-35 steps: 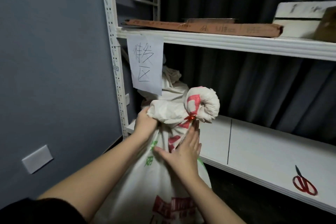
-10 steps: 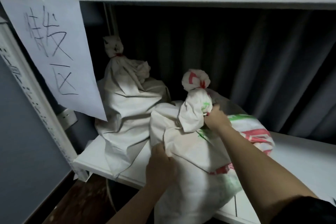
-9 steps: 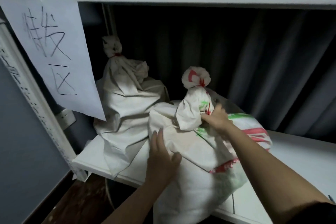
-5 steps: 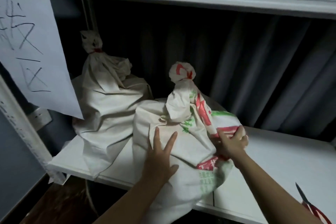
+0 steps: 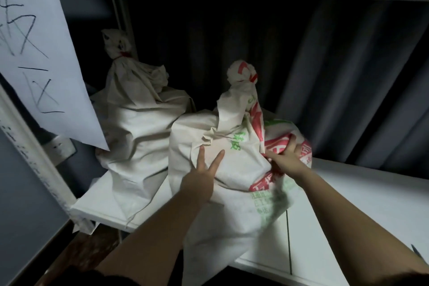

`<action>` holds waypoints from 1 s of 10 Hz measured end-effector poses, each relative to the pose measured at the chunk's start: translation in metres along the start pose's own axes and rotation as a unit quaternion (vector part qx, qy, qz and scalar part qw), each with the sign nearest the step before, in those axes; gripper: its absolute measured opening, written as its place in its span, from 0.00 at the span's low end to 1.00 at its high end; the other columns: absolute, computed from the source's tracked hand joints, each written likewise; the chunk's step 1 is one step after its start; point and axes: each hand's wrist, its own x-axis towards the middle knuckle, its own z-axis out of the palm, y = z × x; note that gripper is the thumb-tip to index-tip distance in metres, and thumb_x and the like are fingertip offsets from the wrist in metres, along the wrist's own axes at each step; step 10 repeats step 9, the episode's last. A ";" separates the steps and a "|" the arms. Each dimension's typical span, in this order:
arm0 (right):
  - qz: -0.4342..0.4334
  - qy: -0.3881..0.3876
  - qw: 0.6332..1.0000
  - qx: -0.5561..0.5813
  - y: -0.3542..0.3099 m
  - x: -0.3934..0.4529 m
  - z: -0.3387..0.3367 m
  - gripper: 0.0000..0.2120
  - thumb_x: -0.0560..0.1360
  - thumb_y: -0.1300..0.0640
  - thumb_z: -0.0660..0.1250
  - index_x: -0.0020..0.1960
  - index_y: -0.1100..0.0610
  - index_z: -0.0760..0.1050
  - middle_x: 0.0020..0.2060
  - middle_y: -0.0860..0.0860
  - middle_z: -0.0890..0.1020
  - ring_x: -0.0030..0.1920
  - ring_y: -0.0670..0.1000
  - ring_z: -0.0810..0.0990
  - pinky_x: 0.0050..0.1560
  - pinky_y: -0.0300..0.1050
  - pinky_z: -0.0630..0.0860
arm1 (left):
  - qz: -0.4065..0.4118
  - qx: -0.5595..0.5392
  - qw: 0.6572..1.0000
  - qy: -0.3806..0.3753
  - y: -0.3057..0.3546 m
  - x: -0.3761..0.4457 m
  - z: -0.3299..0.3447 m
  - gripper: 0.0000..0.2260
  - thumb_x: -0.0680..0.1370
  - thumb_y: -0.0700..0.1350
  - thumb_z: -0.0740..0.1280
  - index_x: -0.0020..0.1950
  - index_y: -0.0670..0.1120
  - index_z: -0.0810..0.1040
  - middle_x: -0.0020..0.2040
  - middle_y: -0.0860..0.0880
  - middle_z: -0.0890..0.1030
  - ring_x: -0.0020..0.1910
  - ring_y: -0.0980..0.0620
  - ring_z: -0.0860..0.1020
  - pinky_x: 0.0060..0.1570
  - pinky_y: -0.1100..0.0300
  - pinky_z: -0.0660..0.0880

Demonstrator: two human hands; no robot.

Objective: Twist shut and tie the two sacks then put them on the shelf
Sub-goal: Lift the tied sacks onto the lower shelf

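Pushed deeper onto shelf (image 5: 348,193), sack (image 5: 232,146) sits under both hands

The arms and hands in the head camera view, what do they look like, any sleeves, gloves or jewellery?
Both forearms are bare. The left hand and right hand wear no gloves, and no rings or watch show. A dark sleeve edge appears near the left upper arm at the bottom of the frame.

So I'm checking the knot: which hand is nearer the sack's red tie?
Right hand, gripping the printed white sack below its red tie; left hand presses lower.
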 end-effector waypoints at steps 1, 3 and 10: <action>-0.002 -0.016 0.999 -0.034 0.001 0.010 0.001 0.53 0.73 0.48 0.71 0.76 0.53 0.30 0.76 0.58 0.35 0.75 0.62 0.55 0.72 0.51 0.61 | -0.012 -0.031 0.997 -0.065 -0.007 0.003 -0.003 0.42 0.75 0.38 0.59 0.74 0.65 0.36 0.78 0.44 0.37 0.61 0.42 0.75 0.52 0.53 0.75; 0.017 0.000 1.000 -0.020 0.015 0.017 -0.006 0.60 0.56 0.32 0.74 0.76 0.47 0.43 0.68 0.55 0.67 0.64 0.59 0.72 0.61 0.54 0.71 | -0.029 -0.065 0.988 -0.139 -0.008 -0.002 -0.019 0.38 0.75 0.47 0.62 0.76 0.65 0.42 0.79 0.47 0.41 0.65 0.39 0.70 0.59 0.53 0.69; -0.094 -0.071 0.952 -0.284 -0.088 -0.226 -0.046 0.08 0.73 0.55 0.62 0.44 0.56 0.79 0.47 0.53 0.84 0.45 0.55 0.83 0.48 0.47 0.79 | -0.129 -0.108 0.979 -0.111 -0.036 -0.169 -0.186 0.12 0.77 0.52 0.60 0.40 0.47 0.76 0.45 0.48 0.81 0.47 0.47 0.78 0.43 0.59 0.71</action>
